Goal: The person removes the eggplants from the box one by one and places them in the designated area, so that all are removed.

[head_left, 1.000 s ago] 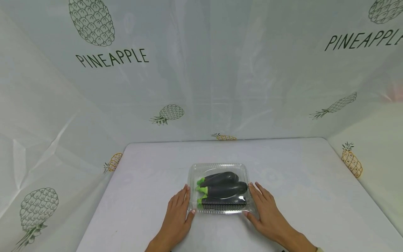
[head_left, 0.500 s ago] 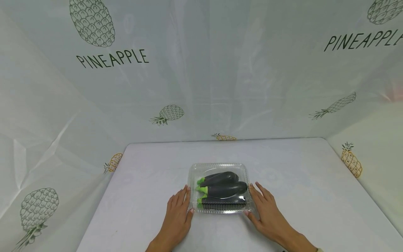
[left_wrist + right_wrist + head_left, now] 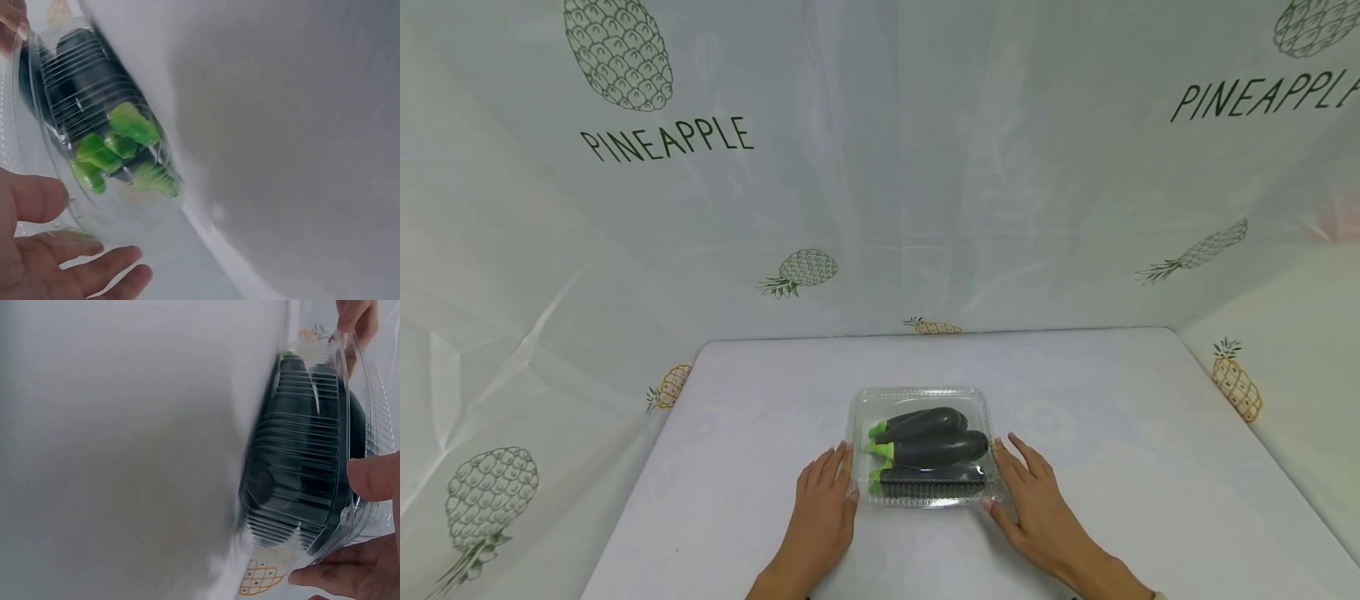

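Observation:
A clear plastic clamshell container [image 3: 863,407] lies on the white table with its long side toward me. Several dark eggplants [image 3: 936,450] with green stems are inside it. My left hand [image 3: 822,517] rests along its left side, fingers extended, the thumb by the front corner. In the left wrist view, the green stem ends [image 3: 100,153] show through the ridged wall near my spread fingers. On the opposite side, my right hand [image 3: 1037,517] has its straight fingers against the container's edge. The right wrist view shows the right thumb [image 3: 372,477] at the rim, with the other fingers below it.
The white table [image 3: 760,400] reaches back to a pale curtain [image 3: 865,167] printed with pineapples, which hangs behind it and along both sides. Table surface extends left, right and beyond the container.
My left thumb has drawn back slightly from the container's front left corner, and the left fingers have shifted a little. The container and right hand stay nearly in place.

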Demonstrator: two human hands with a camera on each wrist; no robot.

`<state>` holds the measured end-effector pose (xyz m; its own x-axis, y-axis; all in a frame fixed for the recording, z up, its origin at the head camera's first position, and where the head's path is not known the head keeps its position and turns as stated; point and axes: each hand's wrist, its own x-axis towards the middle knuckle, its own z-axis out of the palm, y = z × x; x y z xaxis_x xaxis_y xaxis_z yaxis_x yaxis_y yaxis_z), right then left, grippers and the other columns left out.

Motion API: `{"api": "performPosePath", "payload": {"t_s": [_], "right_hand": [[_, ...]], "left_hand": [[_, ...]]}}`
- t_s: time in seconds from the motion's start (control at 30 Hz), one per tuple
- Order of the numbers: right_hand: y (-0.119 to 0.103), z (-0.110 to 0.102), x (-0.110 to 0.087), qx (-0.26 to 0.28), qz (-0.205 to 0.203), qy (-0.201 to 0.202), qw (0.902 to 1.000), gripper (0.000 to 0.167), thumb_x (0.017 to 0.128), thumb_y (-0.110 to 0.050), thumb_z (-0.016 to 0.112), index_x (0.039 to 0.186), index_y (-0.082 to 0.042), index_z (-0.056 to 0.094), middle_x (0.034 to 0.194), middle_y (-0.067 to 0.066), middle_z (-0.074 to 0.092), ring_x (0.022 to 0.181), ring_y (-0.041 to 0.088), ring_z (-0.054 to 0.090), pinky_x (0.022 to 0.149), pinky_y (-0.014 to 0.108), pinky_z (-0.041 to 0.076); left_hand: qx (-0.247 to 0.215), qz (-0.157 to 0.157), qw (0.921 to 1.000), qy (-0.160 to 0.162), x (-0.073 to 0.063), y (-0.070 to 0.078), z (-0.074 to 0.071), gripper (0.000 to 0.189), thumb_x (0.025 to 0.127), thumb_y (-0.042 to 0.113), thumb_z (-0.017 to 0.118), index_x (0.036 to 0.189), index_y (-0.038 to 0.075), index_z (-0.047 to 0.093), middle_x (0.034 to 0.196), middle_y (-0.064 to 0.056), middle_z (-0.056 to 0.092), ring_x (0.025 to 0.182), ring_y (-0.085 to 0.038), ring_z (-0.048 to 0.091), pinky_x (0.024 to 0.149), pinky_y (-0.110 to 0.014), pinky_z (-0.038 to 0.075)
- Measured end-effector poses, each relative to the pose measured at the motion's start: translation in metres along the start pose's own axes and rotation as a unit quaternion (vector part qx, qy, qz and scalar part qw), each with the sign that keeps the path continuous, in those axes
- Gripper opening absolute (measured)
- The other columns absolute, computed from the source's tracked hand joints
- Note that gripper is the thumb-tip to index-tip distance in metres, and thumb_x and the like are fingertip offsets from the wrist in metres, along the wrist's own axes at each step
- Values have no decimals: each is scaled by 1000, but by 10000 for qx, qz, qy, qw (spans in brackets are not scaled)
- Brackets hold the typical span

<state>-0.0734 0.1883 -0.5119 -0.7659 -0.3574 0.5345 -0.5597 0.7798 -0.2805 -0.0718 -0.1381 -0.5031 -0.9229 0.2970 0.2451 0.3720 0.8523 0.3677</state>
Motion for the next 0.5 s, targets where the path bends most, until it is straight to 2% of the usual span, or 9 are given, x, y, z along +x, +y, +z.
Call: {"api": "performPosePath", "payload": {"t_s": [0.03,0.13,0.27,0.37,0.43,0.5], "right_hand": [[0,0,0,5,15,2,10000,75,83,-18,83,144,12,52,144,28,61,141,47,41,127,25,8],[0,1,-1,-6,19,42,10000,73,82,-16,83,143,12,54,142,27,62,140,48,43,124,40,21],[1,3,-2,-52,-41,105,9999,71,82,-15,82,141,13,55,138,28,65,139,49,44,108,57,31],[3,4,-2,-127,-134,160,9997,63,90,-21,76,139,14,56,133,29,67,138,49,44,109,57,30],[4,5,-2,-202,-233,223,9993,56,103,-30,64,136,15,58,129,29,69,138,50,44,117,54,26],[5,5,-1,-279,-342,291,9986,61,112,-40,47,132,17,60,126,30,70,136,51,44,126,47,18]], "left_hand": [[-107,-13,9999,36,0,-1,1,54,102,10,62,149,-14,48,158,-26,47,144,-45,43,116,-64,35],[-353,-8,9992,202,0,-2,2,56,100,9,66,148,-14,50,157,-24,49,142,-44,45,114,-64,37],[-593,20,9975,390,0,-2,2,57,97,7,70,147,-13,52,155,-23,51,139,-44,47,110,-66,39],[-672,36,9967,442,1,0,0,57,96,6,71,146,-13,53,154,-23,51,138,-44,48,108,-67,40],[-717,17,9966,416,2,0,-1,57,96,6,71,146,-14,52,154,-23,51,138,-45,47,108,-67,39],[-754,-43,9965,352,2,1,-1,57,96,5,71,146,-13,52,154,-23,51,139,-45,47,109,-68,39]]}}
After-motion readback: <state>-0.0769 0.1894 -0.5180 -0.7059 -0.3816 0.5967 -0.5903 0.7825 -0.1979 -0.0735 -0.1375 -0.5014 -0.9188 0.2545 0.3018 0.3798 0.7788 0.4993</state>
